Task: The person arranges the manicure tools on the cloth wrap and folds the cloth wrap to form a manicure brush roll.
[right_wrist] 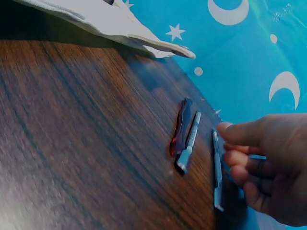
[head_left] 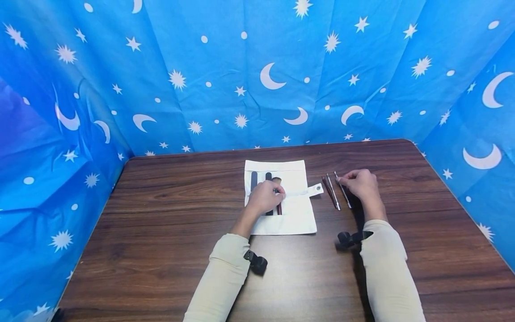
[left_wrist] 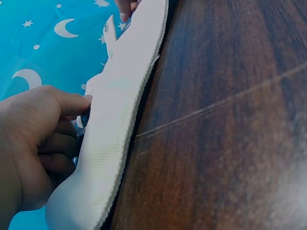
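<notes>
Right hand (head_left: pixel 362 183), loosely curled, empty, adjoined a tool (right_wrist: pixel 217 167) at the pouch's (head_left: pixel 299 214) three o'clock, judged light, stiff, slick, best pinched mid-length. Left hand (head_left: pixel 263 197): grip was undeterminable.

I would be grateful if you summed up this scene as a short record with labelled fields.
Surface: dark wood-grain table
Case: white pouch, lying open
In case: brush, black flat tool, grey-blue flat tool
Right of case: dark red tool, neighbouring silver tool, rightmost silver tool
Left hand: over pouch, fingers curled; grip unclear
Right hand: at rightmost silver tool's far end; grip unclear
Backdrop: blue cloth, moons and stars
</notes>
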Demonstrator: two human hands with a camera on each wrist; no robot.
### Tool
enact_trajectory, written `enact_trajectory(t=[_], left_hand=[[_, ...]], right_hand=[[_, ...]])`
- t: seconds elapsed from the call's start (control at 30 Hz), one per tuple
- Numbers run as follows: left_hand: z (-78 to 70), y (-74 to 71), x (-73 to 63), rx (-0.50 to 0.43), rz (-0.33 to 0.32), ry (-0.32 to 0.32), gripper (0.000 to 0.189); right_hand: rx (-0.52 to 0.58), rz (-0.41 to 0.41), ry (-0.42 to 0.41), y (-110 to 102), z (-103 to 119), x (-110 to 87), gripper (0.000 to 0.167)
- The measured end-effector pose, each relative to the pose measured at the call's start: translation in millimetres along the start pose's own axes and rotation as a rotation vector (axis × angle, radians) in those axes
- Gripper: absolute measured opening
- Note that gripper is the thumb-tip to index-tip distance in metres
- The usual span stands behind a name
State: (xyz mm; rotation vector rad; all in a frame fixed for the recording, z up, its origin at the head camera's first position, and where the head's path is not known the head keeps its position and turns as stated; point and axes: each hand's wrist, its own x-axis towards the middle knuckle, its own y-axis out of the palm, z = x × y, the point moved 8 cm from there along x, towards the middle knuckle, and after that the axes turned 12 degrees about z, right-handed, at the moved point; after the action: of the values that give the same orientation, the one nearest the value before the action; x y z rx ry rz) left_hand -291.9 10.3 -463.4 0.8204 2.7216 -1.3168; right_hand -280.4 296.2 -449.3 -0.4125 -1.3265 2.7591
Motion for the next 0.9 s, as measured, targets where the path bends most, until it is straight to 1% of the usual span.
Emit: enact_trajectory(t=[0.1,0.23,0.37,0.5,0.67,0.8,0.9], left_hand=[[0.4,0.3,0.0,-0.004,-0.003,0.002,0.014],[1.0,0.7,0.3,-0.005,-0.008,-0.004,0.014],[1.2,0.4,0.1,-0.006,-0.011,-0.011,0.013],[1.3,0.1,0.1,-0.006,-0.011,-0.008,0.013],[0.3,-0.4,0.0,-0.002,-0.011,0.003,0.013],[-0.2,-0.9,0.1,-0.001,-0.012,0.009,0.013],[-0.4,-0.8,0.4,0.004,-0.012,0.011,0.013]], right_hand=[[-0.054,0.039,0.032,3.1,3.3,-0.6,0.03],[-0.103,0.036,0.044,4.4,7.1,0.9,0.027],[-0.123,0.04,0.059,6.1,9.0,4.2,0.028],[-0.137,0.076,0.067,6.7,11.1,5.6,0.032],[-0.09,0.118,0.062,4.4,9.6,3.7,0.035],[-0.037,0.101,0.043,0.8,7.8,3.3,0.034],[0.024,0.074,0.032,-0.9,7.0,3.9,0.032]])
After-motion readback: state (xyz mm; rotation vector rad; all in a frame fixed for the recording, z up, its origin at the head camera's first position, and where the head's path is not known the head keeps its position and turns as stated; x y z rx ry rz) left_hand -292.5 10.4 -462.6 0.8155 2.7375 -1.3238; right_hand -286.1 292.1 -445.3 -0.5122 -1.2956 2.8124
